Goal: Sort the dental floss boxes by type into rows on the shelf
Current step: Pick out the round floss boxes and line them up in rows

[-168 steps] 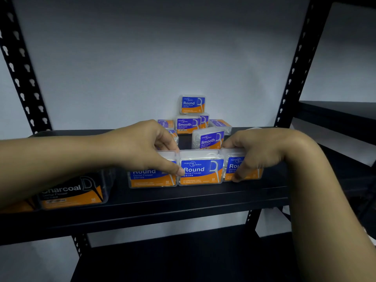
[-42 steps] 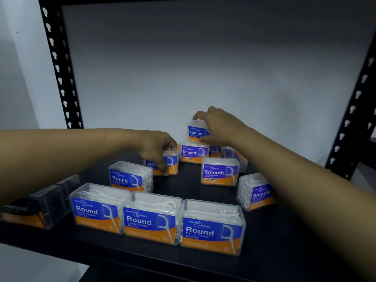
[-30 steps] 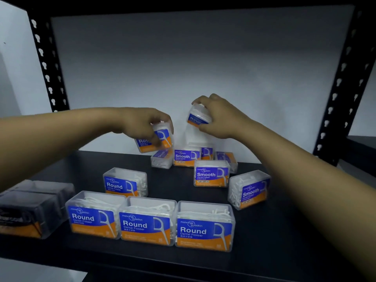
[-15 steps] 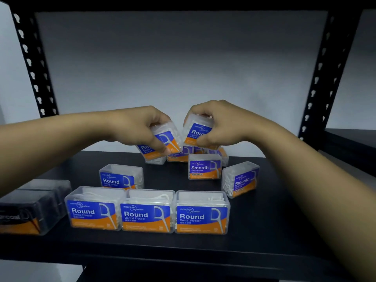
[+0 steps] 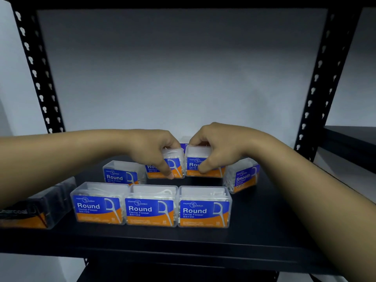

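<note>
Head view: left hand point(image 5: 154, 153) grips one clear plastic Round floss box point(image 5: 168, 166), right hand point(image 5: 213, 149) grips another point(image 5: 205, 165), side by side mid-shelf behind three Round boxes point(image 5: 151, 206) along the black shelf point(image 5: 264, 231) front edge.

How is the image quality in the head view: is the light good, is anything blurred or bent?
Head view: dim light; the dark shelf swallows detail; front Round boxes read sharply; the Charcoal box at the left edge is smeared; the uprights lean inward from wide-angle distortion; no strong glare.
</note>
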`<state>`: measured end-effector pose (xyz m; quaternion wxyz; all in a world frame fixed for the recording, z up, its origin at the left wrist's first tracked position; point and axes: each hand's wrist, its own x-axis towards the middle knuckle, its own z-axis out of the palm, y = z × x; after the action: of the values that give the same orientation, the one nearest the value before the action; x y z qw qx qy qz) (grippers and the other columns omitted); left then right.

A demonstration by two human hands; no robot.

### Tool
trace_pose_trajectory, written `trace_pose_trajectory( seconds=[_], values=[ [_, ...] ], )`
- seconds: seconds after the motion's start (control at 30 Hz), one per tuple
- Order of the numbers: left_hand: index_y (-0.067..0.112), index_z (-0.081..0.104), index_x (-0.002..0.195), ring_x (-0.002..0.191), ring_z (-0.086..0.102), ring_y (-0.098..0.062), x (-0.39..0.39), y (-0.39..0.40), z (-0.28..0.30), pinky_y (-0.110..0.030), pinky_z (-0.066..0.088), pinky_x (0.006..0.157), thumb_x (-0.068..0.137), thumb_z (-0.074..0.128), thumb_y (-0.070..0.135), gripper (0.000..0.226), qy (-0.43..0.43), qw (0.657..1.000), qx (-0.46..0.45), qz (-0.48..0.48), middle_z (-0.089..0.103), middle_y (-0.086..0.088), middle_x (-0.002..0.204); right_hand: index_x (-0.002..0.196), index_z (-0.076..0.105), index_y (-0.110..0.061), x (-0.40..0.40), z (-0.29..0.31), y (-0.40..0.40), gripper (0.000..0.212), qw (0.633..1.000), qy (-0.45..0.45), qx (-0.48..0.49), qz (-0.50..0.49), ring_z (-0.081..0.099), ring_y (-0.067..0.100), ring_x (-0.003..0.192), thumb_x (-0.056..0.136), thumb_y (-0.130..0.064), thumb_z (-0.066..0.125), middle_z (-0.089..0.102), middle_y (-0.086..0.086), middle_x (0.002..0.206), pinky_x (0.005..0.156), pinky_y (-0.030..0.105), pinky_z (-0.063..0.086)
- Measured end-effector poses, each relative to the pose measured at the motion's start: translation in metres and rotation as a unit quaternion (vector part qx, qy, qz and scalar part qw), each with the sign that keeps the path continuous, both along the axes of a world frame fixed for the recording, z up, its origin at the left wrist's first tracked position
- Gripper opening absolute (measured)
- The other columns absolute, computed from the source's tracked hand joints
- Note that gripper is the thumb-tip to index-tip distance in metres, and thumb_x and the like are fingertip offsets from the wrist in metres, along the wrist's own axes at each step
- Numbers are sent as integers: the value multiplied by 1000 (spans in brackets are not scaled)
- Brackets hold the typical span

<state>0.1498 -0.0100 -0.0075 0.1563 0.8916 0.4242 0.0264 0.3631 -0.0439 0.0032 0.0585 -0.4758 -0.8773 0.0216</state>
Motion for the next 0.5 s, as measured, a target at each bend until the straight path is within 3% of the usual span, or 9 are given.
trace_pose_trajectory(
  seconds=[0.2,0.37,0.5],
  values=[
    [25,68,122,97,73,-8,1,3,-10,-29,62,86,83,82,23,42,30,999,-37,1,75,9,114,112,72,-30,-4,-8,0,37,999,-12,-30,5,70,5,85,77,-36,82,75,-11,100,81,32,61],
    [27,67,123,99,73,-15,2,3,-22,-39,66,67,86,79,19,39,42,997,-64,27,73,7,116,117,68,-29,-11,-21,5,43,997,-57,-53,6,69,8,89,78,-35,83,73,-9,104,82,33,59],
    [26,68,120,99,72,-14,-5,1,-17,-29,65,67,82,83,27,40,13,999,-41,20,73,10,114,124,62,-30,-10,-25,7,48,996,-61,-66,4,67,8,94,80,-34,82,70,-9,111,86,33,57]
  ],
)
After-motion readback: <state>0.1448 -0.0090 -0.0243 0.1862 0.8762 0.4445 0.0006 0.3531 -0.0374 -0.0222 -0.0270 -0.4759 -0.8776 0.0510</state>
